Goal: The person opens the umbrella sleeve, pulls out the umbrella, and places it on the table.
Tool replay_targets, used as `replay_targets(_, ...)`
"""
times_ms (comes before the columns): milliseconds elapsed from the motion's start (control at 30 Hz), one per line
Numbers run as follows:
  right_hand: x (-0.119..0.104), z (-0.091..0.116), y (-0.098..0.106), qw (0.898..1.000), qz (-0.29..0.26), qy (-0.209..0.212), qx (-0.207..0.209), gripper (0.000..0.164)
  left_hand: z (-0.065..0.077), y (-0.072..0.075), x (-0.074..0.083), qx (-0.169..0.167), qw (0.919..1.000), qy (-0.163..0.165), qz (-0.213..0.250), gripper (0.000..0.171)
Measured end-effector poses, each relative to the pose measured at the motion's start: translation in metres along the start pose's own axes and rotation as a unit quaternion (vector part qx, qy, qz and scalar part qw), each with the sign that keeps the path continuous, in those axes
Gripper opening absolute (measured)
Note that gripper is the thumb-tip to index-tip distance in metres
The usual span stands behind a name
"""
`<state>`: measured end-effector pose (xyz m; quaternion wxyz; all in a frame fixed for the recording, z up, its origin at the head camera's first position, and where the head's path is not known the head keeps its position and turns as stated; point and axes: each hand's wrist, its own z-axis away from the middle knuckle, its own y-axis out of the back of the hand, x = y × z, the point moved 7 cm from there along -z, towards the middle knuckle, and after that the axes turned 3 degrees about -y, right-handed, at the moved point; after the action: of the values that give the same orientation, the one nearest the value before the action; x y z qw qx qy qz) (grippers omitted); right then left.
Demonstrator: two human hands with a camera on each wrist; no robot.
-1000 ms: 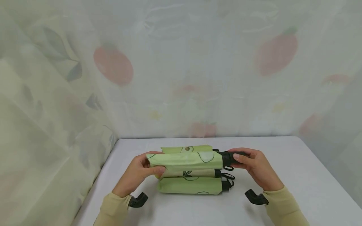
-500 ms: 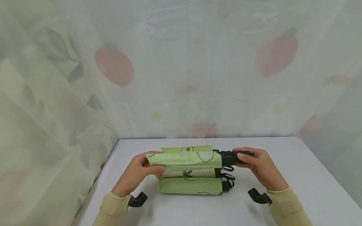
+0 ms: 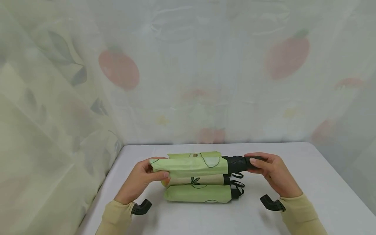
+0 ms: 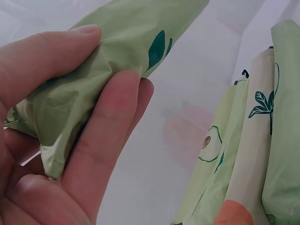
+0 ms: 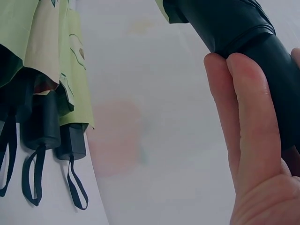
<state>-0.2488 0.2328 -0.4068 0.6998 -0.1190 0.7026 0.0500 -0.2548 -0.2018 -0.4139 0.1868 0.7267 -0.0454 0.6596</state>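
Over a row of sleeved folding umbrellas, both hands hold one more umbrella level. My left hand (image 3: pixel 139 181) pinches the tapered end of its light green sleeve (image 3: pixel 191 166), thumb on the near side. In the left wrist view the sleeve fabric (image 4: pixel 126 37) is creased between thumb and fingers. At the other end my right hand (image 3: pixel 276 174) grips the black handle (image 3: pixel 255 162). Black folded canopy (image 3: pixel 236 164) shows between handle and sleeve mouth. The right wrist view has the fingers along the black handle (image 5: pixel 276 79); the umbrella's part inside the sleeve is hidden.
Below lie a green sleeved umbrella (image 3: pixel 198 194) in front, a beige one (image 3: pixel 208 180) behind it, and an avocado-print green one (image 3: pixel 205 154) at the back. Their black wrist loops (image 3: pixel 238 183) point right. The white table (image 3: pixel 188 218) meets a fruit-print curtain (image 3: pixel 188 81).
My right hand has moved right with the handle, and more black canopy shows past the sleeve mouth. The left hand and sleeve have shifted slightly left. The umbrellas below stay in place.
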Motion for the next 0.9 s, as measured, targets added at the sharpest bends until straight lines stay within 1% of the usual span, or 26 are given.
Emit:
replay_targets(233, -0.001, 0.001, 0.007, 1.0, -0.006, 0.009, 0.002, 0.03, 0.0, 0.002, 0.003, -0.007, 0.9999, -0.009, 0.006, 0.048)
replay_targets(500, 0.0, 0.001, 0.013, 1.0, -0.003, 0.01, 0.004, 0.03, 0.0, 0.003, 0.002, -0.006, 0.9995, 0.001, 0.029, 0.049)
replay_targets(633, -0.001, 0.001, 0.015, 1.0, -0.011, 0.014, 0.003, 0.029, 0.0, 0.005, 0.002, -0.01, 0.9994, -0.003, 0.032, 0.049)
replay_targets(900, -0.004, 0.001, 0.016, 0.999, -0.031, 0.02, -0.003, 0.028, 0.001, 0.011, 0.0, 0.009, 0.9989, 0.007, 0.046, 0.049)
